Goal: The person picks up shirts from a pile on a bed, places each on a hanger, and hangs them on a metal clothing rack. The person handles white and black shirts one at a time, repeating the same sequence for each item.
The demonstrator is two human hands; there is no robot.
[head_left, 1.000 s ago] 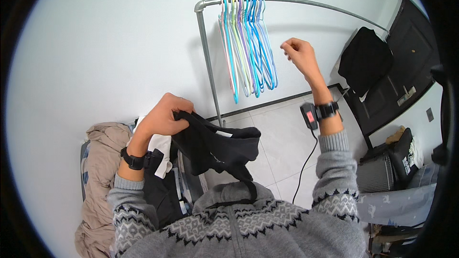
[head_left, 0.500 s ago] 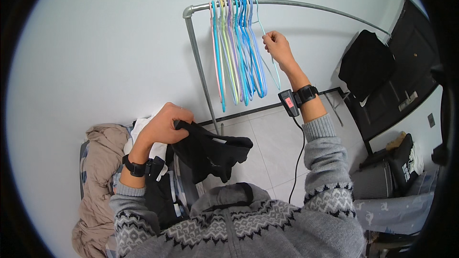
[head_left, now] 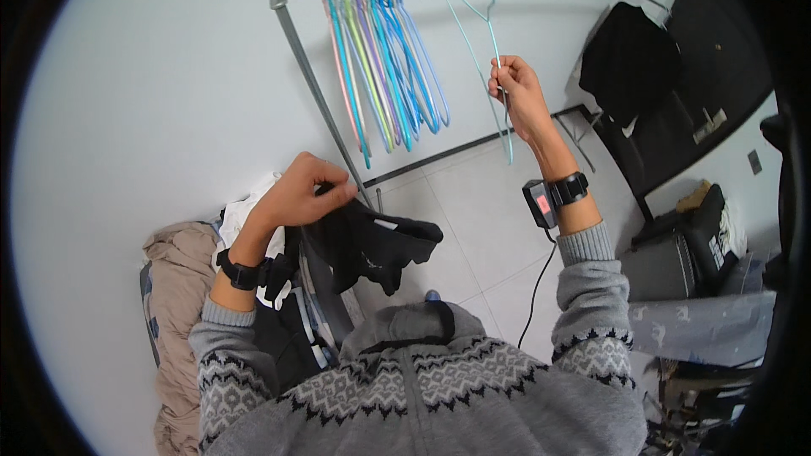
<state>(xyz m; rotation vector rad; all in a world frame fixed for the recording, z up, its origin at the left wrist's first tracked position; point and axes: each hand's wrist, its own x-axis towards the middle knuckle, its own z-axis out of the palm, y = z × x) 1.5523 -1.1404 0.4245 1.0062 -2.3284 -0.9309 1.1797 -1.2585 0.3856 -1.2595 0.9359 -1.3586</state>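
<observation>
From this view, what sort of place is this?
It is probably a room in a home, perhaps a bedroom: a metal clothes rail carries coloured hangers, a crumpled beige quilt lies at the left, and a dark panelled door is at the right.

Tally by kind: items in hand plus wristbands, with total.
Black garment, hanging from the left hand: 1
Pale teal hanger, in the right hand: 1
Black wristbands, one per wrist: 2
Total: 4
</observation>
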